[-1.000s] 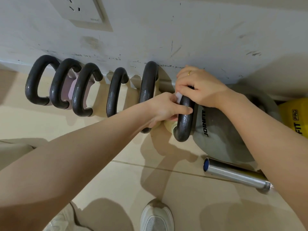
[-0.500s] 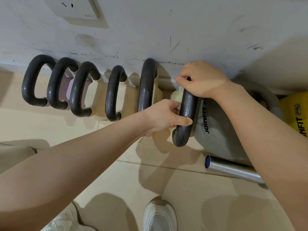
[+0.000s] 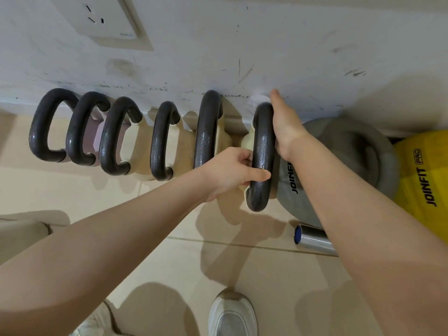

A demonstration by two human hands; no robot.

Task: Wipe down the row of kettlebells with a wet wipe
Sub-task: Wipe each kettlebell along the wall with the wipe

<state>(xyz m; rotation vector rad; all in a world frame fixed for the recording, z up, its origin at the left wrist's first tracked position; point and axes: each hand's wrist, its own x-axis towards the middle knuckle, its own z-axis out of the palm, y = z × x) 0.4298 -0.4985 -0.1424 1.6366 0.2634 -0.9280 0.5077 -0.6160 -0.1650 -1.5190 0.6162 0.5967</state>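
Several kettlebells with dark handles (image 3: 109,141) stand in a row along the wall. My left hand (image 3: 232,168) grips the near end of the sixth handle (image 3: 263,141), thumb laid across it. My right hand (image 3: 284,127) is wrapped over the far right side of the same handle, thumb pointing up at the wall. The wet wipe is almost wholly hidden under that hand; only a faint white bit (image 3: 260,98) shows by the thumb. The cream body of this kettlebell is mostly covered by my hands.
A large grey kettlebell (image 3: 339,151) and a yellow one (image 3: 421,170) sit to the right. A steel bar end (image 3: 312,238) lies on the tile floor by my right forearm. My white shoe (image 3: 231,314) is below. A wall socket (image 3: 106,18) is at the upper left.
My right hand has slid from the top of the handle round to its far right side, and the wipe has gone out of sight. My left hand keeps its grip lower down.
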